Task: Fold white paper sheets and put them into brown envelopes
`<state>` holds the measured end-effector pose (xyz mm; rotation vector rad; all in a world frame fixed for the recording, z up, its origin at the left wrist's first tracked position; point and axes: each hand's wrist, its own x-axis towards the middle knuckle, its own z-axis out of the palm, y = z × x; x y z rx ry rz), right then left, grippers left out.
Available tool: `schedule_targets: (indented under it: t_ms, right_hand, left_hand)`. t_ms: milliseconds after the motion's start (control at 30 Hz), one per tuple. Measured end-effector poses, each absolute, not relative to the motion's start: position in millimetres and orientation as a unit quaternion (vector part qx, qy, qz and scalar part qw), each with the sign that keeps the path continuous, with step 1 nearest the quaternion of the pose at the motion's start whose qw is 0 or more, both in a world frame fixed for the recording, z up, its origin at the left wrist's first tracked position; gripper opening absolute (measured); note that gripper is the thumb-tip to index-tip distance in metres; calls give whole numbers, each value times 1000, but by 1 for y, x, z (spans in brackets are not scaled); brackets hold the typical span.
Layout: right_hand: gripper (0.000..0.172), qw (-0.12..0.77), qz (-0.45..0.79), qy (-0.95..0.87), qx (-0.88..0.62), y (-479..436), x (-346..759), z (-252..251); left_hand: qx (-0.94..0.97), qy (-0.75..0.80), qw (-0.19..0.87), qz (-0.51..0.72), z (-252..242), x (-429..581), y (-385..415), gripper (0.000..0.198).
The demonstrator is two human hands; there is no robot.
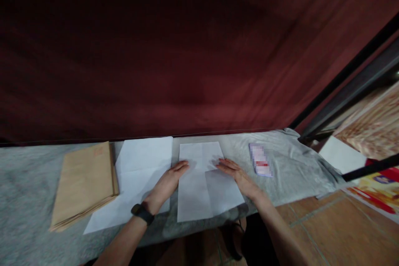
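A creased sheet (191, 193) lies at lower centre, our left hand (172, 176) and right hand (237, 173) laid flat at its sides, clamped on nothing. We would do best pressing evenly outward along the creases. Lower left, red print (99, 151) on the envelopes (84, 181) is too faint for us to read.
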<state>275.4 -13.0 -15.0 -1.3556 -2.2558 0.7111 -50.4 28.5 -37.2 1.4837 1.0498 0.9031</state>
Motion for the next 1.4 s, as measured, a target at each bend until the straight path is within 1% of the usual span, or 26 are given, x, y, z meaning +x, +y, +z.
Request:
schedule_targets:
  t_ms: [100,200,267,367,433,533,633,767,867,967,1033,1100,1233,1267,1333,1400]
  right_hand:
    - [58,129,220,-842,-475,-20,269,-18]
    - [64,99,211,-857,-459,-26,269,-23]
    - [64,98,213,-859,-455,-29,272,-28]
    - [61,96,215,-859,-454,-32,279,-36]
    - [63,94,207,-861,-456,-32,281,-40]
    - [66,95,196,-862,-457,-31,279,-41]
    - [71,111,198,-861,-455,-32,276,-36]
    - [78,123,205,-863,-445,-40,274,-34]
    - [78,118,208,-867,-437,-47,273,-38]
    - [73,112,218,-869,-431,-48,272,-42]
    - [70,110,234,-864,-432,-46,273,-43]
    - [65,116,258,-858,-430,-43,277,-41]
    - [52,150,301,-843,-419,-40,289,-36]
    - [50,159,310,-839,-419,-40,291,-35]
    - [48,177,324,-828,-422,-41,294,-34]
    - [45,193,343,-812,-431,-41,295,-34]
  left_hand:
    - [631,422,544,357,-43,-54,29,44]
    - [646,418,544,336,-43,-61,28,43]
    - [654,431,530,326,-38,-64,28,42]
    - [675,459,475,329,-29,-59,25,35]
    - [691,459,446,336,-24,-46,21,31]
    - [731,425,430,318,-25,-15,12,35]
    - [775,395,421,259,-33,16,11,45]
    - [812,419,345,213,-46,40,27,47]
    - [815,460,278,218,-54,44,44,46]
    - [781,508,263,252,-59,41,55,47]
    - [752,526,290,272,-55,34,55,48]
    - [715,534,356,278,-41,21,45,49]
    - [617,482,572,246,8,-24,3,48]
    - [602,451,627,204,20,-36,-8,51]
    - [613,397,669,138,35,-58,-26,56]
    - [648,390,643,118,37,-72,-35,72]
